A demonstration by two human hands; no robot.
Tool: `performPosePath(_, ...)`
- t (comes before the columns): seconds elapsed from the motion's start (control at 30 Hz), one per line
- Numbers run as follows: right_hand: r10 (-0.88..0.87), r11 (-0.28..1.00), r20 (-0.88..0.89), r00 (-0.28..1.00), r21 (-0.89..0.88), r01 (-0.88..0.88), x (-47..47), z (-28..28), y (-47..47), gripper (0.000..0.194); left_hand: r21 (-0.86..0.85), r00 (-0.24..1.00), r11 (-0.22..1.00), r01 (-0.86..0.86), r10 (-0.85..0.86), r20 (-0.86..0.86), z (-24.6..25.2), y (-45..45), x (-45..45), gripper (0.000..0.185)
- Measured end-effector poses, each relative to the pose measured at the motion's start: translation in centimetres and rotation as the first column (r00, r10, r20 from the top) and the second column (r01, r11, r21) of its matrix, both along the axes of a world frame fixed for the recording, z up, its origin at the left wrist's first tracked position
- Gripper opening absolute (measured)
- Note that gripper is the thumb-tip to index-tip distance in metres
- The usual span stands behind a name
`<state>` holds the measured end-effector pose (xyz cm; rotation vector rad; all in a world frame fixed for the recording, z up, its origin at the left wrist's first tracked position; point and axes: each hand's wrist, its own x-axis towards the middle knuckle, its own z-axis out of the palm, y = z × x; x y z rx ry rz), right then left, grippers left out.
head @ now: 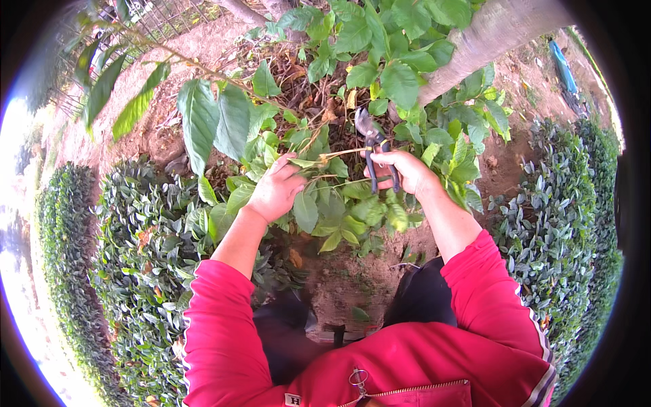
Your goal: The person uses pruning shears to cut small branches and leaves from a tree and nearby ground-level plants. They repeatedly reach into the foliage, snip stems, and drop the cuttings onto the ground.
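Observation:
My right hand (407, 170) holds a pair of pruning shears (374, 135) with dark handles, their blades pointing away from me towards the base of the tree. A thin pale branch (343, 152) reaches from the foliage beside my left hand to the shears' handles and the right-hand fingers. My left hand (277, 185) is closed around leafy stems (305, 163), with part of its grip hidden by leaves. Broad green leaves (330, 208) hang below and between both hands.
A leaning tree trunk (493, 40) rises at upper right. Clipped hedges stand at left (147, 264) and right (549, 224). A long leafy shoot (203, 68) crosses the upper left. Dry leaves (300, 76) cover soil ahead. A blue object (563, 66) lies far right.

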<state>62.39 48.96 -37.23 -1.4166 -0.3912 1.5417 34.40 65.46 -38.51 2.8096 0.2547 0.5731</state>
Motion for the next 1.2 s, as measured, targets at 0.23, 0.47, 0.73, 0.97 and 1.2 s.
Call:
performPosePath(0.23,0.129,0.846,-0.553,0.823,0.494,0.2,-0.7,1.4,-0.5,0.048,-0.25,0.966,0.937,-0.243,0.209,-0.155,1.9,-0.8,1.4,0.063)
performPosePath(0.47,0.063,0.851,-0.616,0.785,0.444,0.28,-1.8,2.6,0.0,0.053,-0.146,0.831,0.906,-0.398,0.289,-0.476,7.0,-1.2,3.7,0.05)
performPosePath(0.73,0.03,0.854,-0.671,0.741,0.402,0.33,-3.0,3.3,0.7,0.047,-0.23,0.96,0.946,-0.23,0.259,0.105,7.1,-3.9,8.0,0.03)
performPosePath(0.97,-0.082,0.909,-0.487,0.87,0.322,0.265,-3.2,2.4,0.8,0.033,0.056,0.732,0.776,-0.629,0.614,-0.294,4.7,-2.8,12.8,0.087)
performPosePath(1.2,-0.147,0.962,-0.294,0.944,0.179,0.205,-2.5,1.8,1.3,0.024,0.263,0.506,0.808,-0.528,0.547,-0.667,2.1,-2.2,12.3,0.084)
